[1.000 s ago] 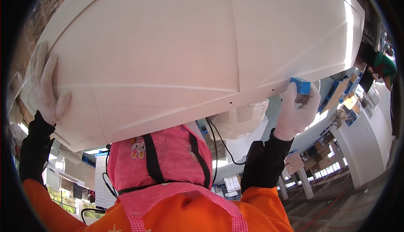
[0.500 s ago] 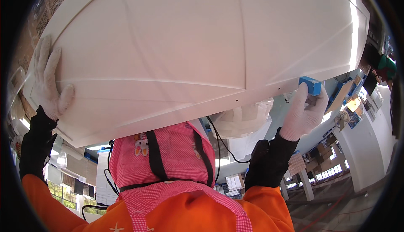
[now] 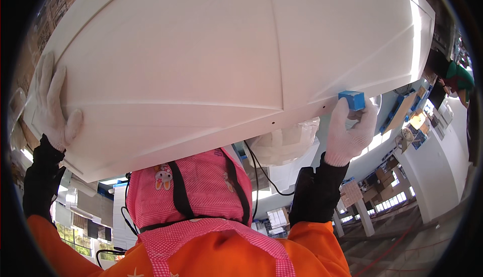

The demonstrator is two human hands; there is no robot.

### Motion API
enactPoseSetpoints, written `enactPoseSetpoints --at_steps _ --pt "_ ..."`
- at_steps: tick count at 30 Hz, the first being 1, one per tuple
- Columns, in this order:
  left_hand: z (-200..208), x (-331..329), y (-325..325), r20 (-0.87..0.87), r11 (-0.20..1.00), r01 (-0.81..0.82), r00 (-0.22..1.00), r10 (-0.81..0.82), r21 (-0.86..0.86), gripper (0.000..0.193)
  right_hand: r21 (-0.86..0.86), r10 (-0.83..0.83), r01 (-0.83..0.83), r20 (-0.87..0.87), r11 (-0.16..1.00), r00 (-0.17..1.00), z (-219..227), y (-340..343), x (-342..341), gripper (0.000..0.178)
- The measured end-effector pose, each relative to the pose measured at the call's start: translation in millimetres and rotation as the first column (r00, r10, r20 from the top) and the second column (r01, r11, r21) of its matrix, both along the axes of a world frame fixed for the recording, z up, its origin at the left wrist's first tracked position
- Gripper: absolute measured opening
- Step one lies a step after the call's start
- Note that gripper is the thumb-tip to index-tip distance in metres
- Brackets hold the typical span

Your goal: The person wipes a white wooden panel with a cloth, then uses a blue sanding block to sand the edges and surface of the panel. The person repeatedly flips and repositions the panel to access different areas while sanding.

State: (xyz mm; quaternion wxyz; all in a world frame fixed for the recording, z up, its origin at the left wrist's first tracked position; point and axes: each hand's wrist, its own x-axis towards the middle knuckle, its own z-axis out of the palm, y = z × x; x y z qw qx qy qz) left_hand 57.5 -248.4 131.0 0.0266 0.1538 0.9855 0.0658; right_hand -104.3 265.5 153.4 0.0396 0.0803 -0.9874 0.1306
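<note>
A large white panel point(image 3: 186, 51) with grooved lines fills the upper view, and small dark holes dot its near edge. My left hand point(image 3: 55, 108), in a white glove, rests on the panel's left end with fingers stretched out and thumb apart. Between the thumb and fingers of my gloved right hand point(image 3: 352, 133) is a small blue block point(image 3: 351, 100) that looks like a sanding sponge. That block sits at the panel's near edge, right of the holes; whether its hidden face touches the panel I cannot tell.
A bundle wrapped in clear plastic point(image 3: 284, 144) lies below the near edge, with black cables point(image 3: 257, 176) hanging beside it. At the far right is another person in a green top point(image 3: 459, 78). Stacked boards point(image 3: 90, 201) show at lower left, and a white pillar point(image 3: 430, 176) at right.
My right hand and the blue block have moved left along the panel's near edge. The panel and my left hand appear slightly lower and further left in the view.
</note>
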Motion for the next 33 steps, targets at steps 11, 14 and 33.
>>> enactPoseSetpoints --at_steps 11,14,33 --pt "0.2 -6.4 4.5 -0.021 1.000 0.017 1.000 -0.018 -0.003 0.066 -0.138 -0.265 0.263 0.005 0.955 0.964 -4.7 34.6 -40.5 0.021" --pt "-1.2 -6.1 5.0 -0.014 1.000 0.010 1.000 -0.010 0.004 0.066 -0.169 -0.276 0.284 0.067 0.944 0.959 -0.2 10.8 -8.1 0.021" --pt "0.3 -4.4 4.4 -0.007 1.000 -0.009 1.000 0.009 0.022 0.068 -0.834 -0.065 0.331 0.398 -0.441 0.915 -29.7 56.8 -55.8 0.041"
